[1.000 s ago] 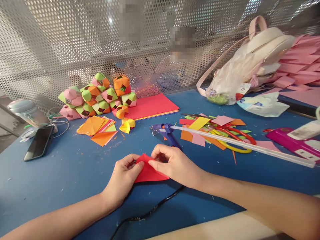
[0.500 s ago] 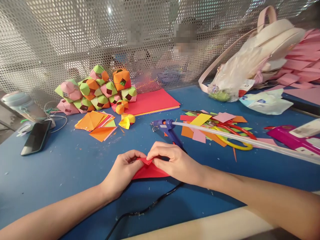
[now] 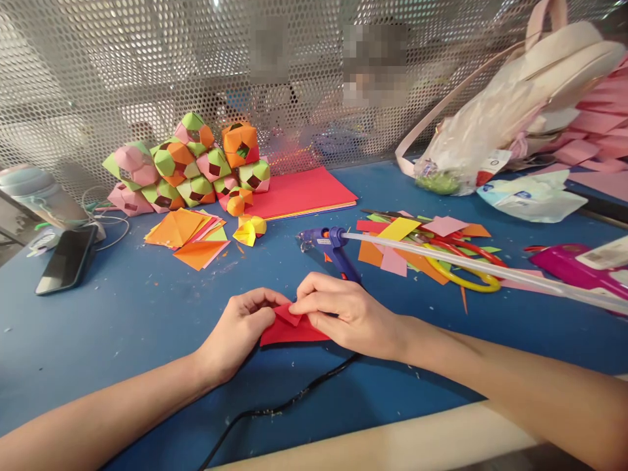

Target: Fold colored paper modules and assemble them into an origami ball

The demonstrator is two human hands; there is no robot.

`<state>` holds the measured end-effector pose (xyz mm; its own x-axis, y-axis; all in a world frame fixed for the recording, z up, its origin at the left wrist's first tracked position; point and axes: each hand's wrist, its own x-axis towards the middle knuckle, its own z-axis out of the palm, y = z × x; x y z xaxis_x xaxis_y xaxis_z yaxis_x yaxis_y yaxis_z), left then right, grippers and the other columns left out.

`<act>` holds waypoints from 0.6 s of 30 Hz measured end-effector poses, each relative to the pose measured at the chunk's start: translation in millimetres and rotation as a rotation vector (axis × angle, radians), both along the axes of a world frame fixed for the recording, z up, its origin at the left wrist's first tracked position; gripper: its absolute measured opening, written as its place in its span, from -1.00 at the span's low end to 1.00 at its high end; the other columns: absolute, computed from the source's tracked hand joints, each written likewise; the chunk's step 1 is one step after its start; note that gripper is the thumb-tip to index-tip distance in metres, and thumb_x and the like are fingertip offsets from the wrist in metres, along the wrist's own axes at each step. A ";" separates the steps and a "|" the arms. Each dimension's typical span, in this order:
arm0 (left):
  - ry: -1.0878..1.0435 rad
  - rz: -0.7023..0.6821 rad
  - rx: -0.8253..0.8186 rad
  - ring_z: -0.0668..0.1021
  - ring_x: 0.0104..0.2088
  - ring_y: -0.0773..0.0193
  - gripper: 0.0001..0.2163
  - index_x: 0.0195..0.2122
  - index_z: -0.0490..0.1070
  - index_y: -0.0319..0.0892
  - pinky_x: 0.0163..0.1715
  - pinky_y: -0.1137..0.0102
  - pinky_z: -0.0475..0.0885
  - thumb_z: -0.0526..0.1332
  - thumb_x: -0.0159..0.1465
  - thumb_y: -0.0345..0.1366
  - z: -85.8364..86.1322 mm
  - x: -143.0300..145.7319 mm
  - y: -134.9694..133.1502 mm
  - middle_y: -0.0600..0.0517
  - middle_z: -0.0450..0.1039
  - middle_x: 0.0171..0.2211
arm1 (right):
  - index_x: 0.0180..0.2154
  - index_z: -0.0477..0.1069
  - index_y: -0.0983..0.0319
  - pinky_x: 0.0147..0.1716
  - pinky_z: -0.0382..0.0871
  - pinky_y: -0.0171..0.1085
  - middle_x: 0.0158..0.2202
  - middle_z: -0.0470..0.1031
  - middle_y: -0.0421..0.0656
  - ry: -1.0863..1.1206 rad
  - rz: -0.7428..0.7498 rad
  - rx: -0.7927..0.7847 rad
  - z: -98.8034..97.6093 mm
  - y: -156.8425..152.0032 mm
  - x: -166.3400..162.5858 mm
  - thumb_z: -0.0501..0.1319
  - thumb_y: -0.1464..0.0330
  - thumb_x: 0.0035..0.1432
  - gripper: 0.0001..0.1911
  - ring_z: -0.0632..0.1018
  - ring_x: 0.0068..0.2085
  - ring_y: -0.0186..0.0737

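A folded piece of red paper (image 3: 293,331) lies on the blue table (image 3: 122,314) in front of me. My left hand (image 3: 238,333) pinches its left corner, fingers curled over the top fold. My right hand (image 3: 343,314) presses and pinches the paper's upper right part, thumb and forefinger meeting at the fold. Both hands touch each other at the fingertips. Just behind my right hand lies a blue glue gun (image 3: 332,245) with a long clear glue stick (image 3: 471,268) in it; its black cord (image 3: 289,405) runs toward me.
Folded paper cubes (image 3: 196,170) are piled at the back left beside a red paper stack (image 3: 304,193) and orange sheets (image 3: 189,235). A phone (image 3: 66,258) lies far left. Paper scraps and scissors (image 3: 441,252) lie right, a pink backpack (image 3: 530,85) behind. A perforated metal wall closes the back.
My hands have folded the top corner of the red paper down, so it looks flatter and smaller. The view has shifted slightly; the hands stay in the same place.
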<state>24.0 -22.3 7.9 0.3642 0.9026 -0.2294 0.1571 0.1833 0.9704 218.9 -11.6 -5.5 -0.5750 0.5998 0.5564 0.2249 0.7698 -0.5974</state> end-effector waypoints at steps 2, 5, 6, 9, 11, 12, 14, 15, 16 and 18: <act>0.002 -0.009 -0.013 0.43 -0.44 0.34 -0.81 -0.31 0.45 -0.20 -0.44 0.48 0.30 0.09 0.10 -0.44 1.3 0.5 -0.4 0.07 0.47 -0.43 | -0.22 0.44 0.27 -0.32 0.42 -0.28 -0.31 0.37 -0.10 -0.008 0.004 0.014 0.0 -0.3 0.7 0.03 0.57 0.15 -0.74 0.45 -0.31 -0.32; 0.011 -0.003 0.005 0.45 -0.41 0.33 -0.86 -0.31 0.45 -0.21 -0.40 0.47 0.33 0.17 0.15 -0.30 3.7 2.2 -0.9 0.05 0.47 -0.42 | -0.22 0.45 0.31 -0.33 0.42 -0.28 -0.31 0.36 -0.08 -0.027 0.011 0.037 0.4 -0.5 1.4 0.03 0.57 0.16 -0.75 0.45 -0.31 -0.31; 0.013 0.002 0.018 0.46 -0.39 0.32 -0.85 -0.32 0.46 -0.21 -0.37 0.47 0.34 0.19 0.16 -0.26 4.1 2.7 -0.9 0.05 0.47 -0.40 | -0.23 0.45 0.33 -0.33 0.41 -0.29 -0.32 0.36 -0.07 -0.028 0.011 0.046 0.6 -0.6 1.5 0.03 0.58 0.15 -0.75 0.45 -0.31 -0.31; 0.018 0.017 0.041 0.47 -0.34 0.32 -0.83 -0.34 0.48 -0.20 -0.31 0.47 0.35 0.19 0.18 -0.22 3.3 3.4 -0.7 0.04 0.49 -0.37 | -0.22 0.45 0.34 -0.32 0.41 -0.29 -0.31 0.36 -0.06 -0.021 0.004 0.059 2.0 -1.2 1.6 0.02 0.59 0.13 -0.73 0.44 -0.31 -0.31; 0.027 0.028 0.050 0.47 -0.34 0.32 -0.83 -0.34 0.48 -0.19 -0.30 0.48 0.35 0.19 0.19 -0.21 2.0 3.2 -0.8 0.04 0.50 -0.36 | -0.20 0.44 0.32 -0.33 0.41 -0.27 -0.31 0.37 -0.07 -0.015 0.000 0.044 3.3 -1.9 1.2 0.04 0.57 0.12 -0.74 0.44 -0.33 -0.31; 0.033 0.032 0.055 0.47 -0.34 0.33 -0.83 -0.34 0.49 -0.19 -0.31 0.48 0.35 0.19 0.19 -0.21 1.4 3.0 -0.9 0.05 0.51 -0.36 | -0.21 0.43 0.30 -0.33 0.41 -0.27 -0.31 0.37 -0.08 -0.013 -0.004 0.028 4.0 -2.3 0.9 0.05 0.55 0.13 -0.76 0.44 -0.33 -0.31; 0.044 0.031 0.064 0.47 -0.35 0.33 -0.83 -0.35 0.50 -0.19 -0.32 0.49 0.35 0.18 0.20 -0.22 0.8 2.8 -1.3 0.05 0.51 -0.37 | -0.24 0.43 0.28 -0.32 0.41 -0.27 -0.32 0.38 -0.11 -0.009 -0.021 -0.012 5.2 -3.0 0.2 0.08 0.52 0.15 -0.81 0.44 -0.33 -0.32; 0.049 0.031 0.068 0.48 -0.34 0.32 -0.83 -0.35 0.50 -0.19 -0.32 0.49 0.36 0.18 0.20 -0.22 0.8 2.8 -1.6 0.04 0.51 -0.37 | -0.25 0.44 0.27 -0.31 0.41 -0.27 -0.33 0.38 -0.12 -0.008 -0.032 -0.034 5.6 -3.2 -0.3 0.08 0.51 0.17 -0.83 0.45 -0.32 -0.32; 0.053 0.032 0.072 0.48 -0.34 0.32 -0.83 -0.35 0.50 -0.19 -0.31 0.49 0.36 0.18 0.20 -0.22 1.0 2.8 -2.0 0.04 0.51 -0.37 | -0.27 0.43 0.26 -0.30 0.40 -0.28 -0.33 0.38 -0.13 -0.008 -0.043 -0.056 5.9 -3.4 -0.8 0.09 0.50 0.17 -0.84 0.45 -0.32 -0.32; 0.064 0.033 0.085 0.49 -0.33 0.30 -0.83 -0.34 0.50 -0.19 -0.30 0.48 0.36 0.19 0.20 -0.22 1.5 2.9 -2.5 0.04 0.52 -0.36 | -0.30 0.42 0.24 -0.28 0.40 -0.28 -0.34 0.39 -0.14 -0.002 -0.064 -0.098 6.0 -3.7 -2.0 0.10 0.51 0.17 -0.85 0.46 -0.31 -0.32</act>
<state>26.9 -24.8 9.4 0.3212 0.9309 -0.1738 0.2148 0.1071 0.9708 216.9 -15.3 0.5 -0.5345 0.6868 0.4926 0.2731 0.6919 -0.6683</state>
